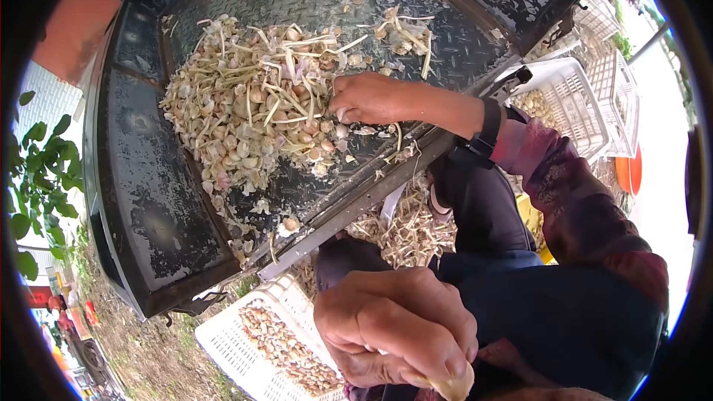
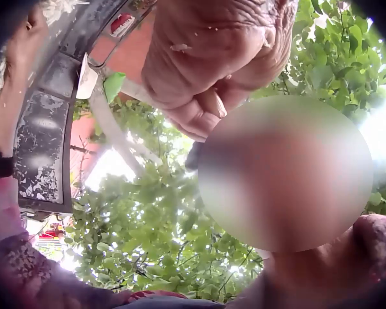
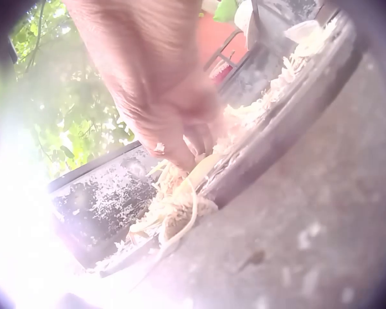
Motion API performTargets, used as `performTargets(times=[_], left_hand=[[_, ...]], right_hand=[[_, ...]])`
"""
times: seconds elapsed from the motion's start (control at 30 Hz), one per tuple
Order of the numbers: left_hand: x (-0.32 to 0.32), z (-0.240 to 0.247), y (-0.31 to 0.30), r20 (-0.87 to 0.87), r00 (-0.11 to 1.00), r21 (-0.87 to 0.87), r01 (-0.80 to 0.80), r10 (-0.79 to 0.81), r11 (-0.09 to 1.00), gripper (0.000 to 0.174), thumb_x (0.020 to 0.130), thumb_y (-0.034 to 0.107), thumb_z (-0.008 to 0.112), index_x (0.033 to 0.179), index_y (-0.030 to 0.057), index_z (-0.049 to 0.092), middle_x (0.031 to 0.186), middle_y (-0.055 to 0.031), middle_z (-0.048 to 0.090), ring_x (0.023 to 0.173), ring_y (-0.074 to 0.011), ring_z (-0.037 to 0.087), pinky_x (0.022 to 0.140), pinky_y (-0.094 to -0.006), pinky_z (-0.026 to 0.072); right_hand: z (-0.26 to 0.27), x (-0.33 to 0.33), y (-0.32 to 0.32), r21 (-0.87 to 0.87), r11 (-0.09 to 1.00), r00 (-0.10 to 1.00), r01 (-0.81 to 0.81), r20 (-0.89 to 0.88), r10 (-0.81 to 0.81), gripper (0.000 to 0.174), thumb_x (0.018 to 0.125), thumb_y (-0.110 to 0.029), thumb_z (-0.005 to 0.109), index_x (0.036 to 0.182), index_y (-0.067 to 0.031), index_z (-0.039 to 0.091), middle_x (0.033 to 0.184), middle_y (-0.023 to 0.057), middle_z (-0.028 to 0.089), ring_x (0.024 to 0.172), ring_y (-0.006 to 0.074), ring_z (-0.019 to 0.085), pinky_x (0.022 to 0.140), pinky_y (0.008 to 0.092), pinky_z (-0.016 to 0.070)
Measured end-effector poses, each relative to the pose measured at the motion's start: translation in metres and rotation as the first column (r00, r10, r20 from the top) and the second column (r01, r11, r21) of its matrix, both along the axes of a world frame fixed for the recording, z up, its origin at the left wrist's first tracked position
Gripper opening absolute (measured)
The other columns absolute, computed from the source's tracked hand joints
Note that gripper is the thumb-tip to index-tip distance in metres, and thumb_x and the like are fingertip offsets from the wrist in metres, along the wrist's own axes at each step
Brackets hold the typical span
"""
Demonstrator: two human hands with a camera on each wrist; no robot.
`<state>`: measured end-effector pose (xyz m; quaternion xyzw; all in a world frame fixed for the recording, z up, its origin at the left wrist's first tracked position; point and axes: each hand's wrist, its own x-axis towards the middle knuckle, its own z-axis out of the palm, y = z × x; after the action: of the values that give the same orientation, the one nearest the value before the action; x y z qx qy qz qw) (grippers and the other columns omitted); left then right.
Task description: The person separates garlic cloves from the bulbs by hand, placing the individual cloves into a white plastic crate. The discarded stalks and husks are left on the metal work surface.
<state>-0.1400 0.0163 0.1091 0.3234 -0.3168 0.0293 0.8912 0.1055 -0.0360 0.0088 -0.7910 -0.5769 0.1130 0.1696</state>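
Observation:
The left hand (image 1: 397, 327) is close to the head camera, its fingers curled around a pale garlic piece (image 1: 454, 385) at the thumb side. In the left wrist view the same hand (image 2: 215, 58) has a pale clove (image 2: 211, 103) between its curled fingers. The right hand (image 1: 371, 98), with a dark band at its wrist, is bent down at the right edge of a garlic heap (image 1: 245, 111) with dry stalks. Seen from the right wrist, that hand's (image 3: 161, 96) fingers touch the husks and stalks (image 3: 174, 212); whether they grip a piece is hidden.
The heap lies on a dark metal bed (image 1: 453, 37) with raised side walls (image 1: 160, 200). A white crate (image 1: 223, 334) of cloves stands below the bed's near edge, with more white crates (image 1: 587, 119) at the right. Stalks (image 1: 412, 230) litter the ground by the person's legs.

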Motion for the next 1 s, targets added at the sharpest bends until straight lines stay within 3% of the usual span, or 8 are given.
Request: performTargets(times=[0.07, 0.13, 0.4, 0.47, 0.6, 0.67, 0.83, 1.0], left_hand=[[0.0, 0.006, -0.018, -0.149, 0.973, -0.004, -0.177, 0.174, 0.984, 0.013, 0.072, 0.006, 0.07, 0.078, -0.0028, 0.062, 0.072, -0.0154, 0.057, 0.056, -0.0171, 0.059, 0.047, -0.0229, 0.0471], [0.027, -0.009, -0.019, 0.506, 0.862, -0.021, 0.063, -0.043, 0.998, 0.02, 0.086, 0.011, 0.056, 0.092, -0.0078, 0.055, 0.074, -0.0174, 0.062, 0.058, -0.0171, 0.061, 0.053, -0.0247, 0.0504], [-0.021, 0.047, -0.048, 0.164, 0.986, 0.207, 0.001, -0.035, 0.978, 0.021, 0.088, 0.009, 0.053, 0.091, -0.0121, 0.057, 0.079, -0.023, 0.059, 0.057, -0.0186, 0.058, 0.053, -0.0256, 0.0494], [-0.037, 0.047, -0.072, -0.085, 0.963, 0.094, -0.247, 0.254, 0.965, 0.012, 0.069, 0.003, 0.071, 0.076, -0.0019, 0.062, 0.068, -0.0134, 0.057, 0.055, -0.0167, 0.059, 0.045, -0.0218, 0.0459], [-0.034, 0.052, -0.086, -0.089, 0.957, 0.142, -0.261, 0.275, 0.955, 0.008, 0.073, 0.004, 0.068, 0.075, -0.0015, 0.062, 0.069, -0.015, 0.057, 0.052, -0.0163, 0.057, 0.041, -0.0209, 0.0434], [-0.013, 0.041, -0.079, 0.463, 0.877, 0.16, 0.062, -0.131, 0.985, 0.016, 0.085, 0.004, 0.056, 0.089, -0.0114, 0.059, 0.083, -0.0231, 0.059, 0.059, -0.0198, 0.058, 0.053, -0.0245, 0.0482], [-0.048, 0.067, -0.107, 0.139, 0.99, 0.131, -0.021, 0.003, 0.991, 0.015, 0.081, -0.001, 0.058, 0.09, -0.0135, 0.058, 0.088, -0.0252, 0.057, 0.061, -0.02, 0.056, 0.053, -0.0239, 0.0477], [-0.062, 0.038, -0.133, 0.234, 0.967, -0.162, -0.064, 0.101, 0.985, 0.017, 0.083, 0.004, 0.059, 0.09, -0.011, 0.059, 0.086, -0.0214, 0.058, 0.057, -0.018, 0.056, 0.049, -0.0235, 0.0473]], right_hand=[[-0.001, -0.001, -0.007, 0.022, 1.0, 1.0, -0.005, -0.019, 0.006, 0.023, 0.077, -0.013, 0.064, 0.097, -0.0029, 0.059, 0.088, 0.0115, 0.051, 0.084, 0.0272, 0.056, 0.071, 0.0398, 0.0423], [-0.005, -0.004, -0.01, 0.019, 0.998, 0.998, 0.064, 0.003, -0.064, 0.019, 0.077, -0.013, 0.064, 0.091, -0.0013, 0.058, 0.089, 0.0119, 0.05, 0.083, 0.0279, 0.056, 0.07, 0.0395, 0.0421], [0.01, -0.025, -0.045, 0.332, 0.913, 0.911, 0.236, -0.404, -0.089, 0.026, 0.082, -0.022, 0.062, 0.097, -0.0011, 0.062, 0.076, 0.0117, 0.062, 0.067, 0.0198, 0.06, 0.064, 0.0329, 0.0461], [0.009, -0.033, -0.053, 0.292, 0.913, 0.828, 0.285, -0.555, -0.081, 0.028, 0.082, -0.025, 0.063, 0.096, -0.001, 0.063, 0.07, 0.0076, 0.062, 0.058, 0.0129, 0.057, 0.056, 0.0293, 0.046], [0.011, -0.057, -0.07, 0.301, 0.872, 0.61, 0.385, -0.792, 0.004, 0.032, 0.08, -0.027, 0.067, 0.093, 0.0011, 0.063, 0.069, 0.0028, 0.06, 0.057, 0.0071, 0.056, 0.049, 0.0223, 0.0449], [0.013, -0.068, -0.077, 0.322, 0.857, 0.515, 0.402, -0.854, 0.079, 0.033, 0.08, -0.027, 0.067, 0.094, 0.0023, 0.062, 0.07, 0.0034, 0.06, 0.058, 0.0074, 0.057, 0.052, 0.0219, 0.0474], [0.014, -0.089, -0.09, 0.382, 0.825, 0.418, 0.416, -0.886, 0.2, 0.029, 0.079, -0.022, 0.068, 0.096, 0.0007, 0.06, 0.074, 0.0034, 0.06, 0.063, 0.0079, 0.059, 0.054, 0.0218, 0.0497], [0.013, -0.108, -0.098, 0.365, 0.804, 0.287, 0.47, -0.924, 0.252, 0.028, 0.078, -0.024, 0.069, 0.091, -0.0011, 0.061, 0.076, 0.0021, 0.06, 0.064, 0.0082, 0.059, 0.055, 0.0221, 0.0514]])
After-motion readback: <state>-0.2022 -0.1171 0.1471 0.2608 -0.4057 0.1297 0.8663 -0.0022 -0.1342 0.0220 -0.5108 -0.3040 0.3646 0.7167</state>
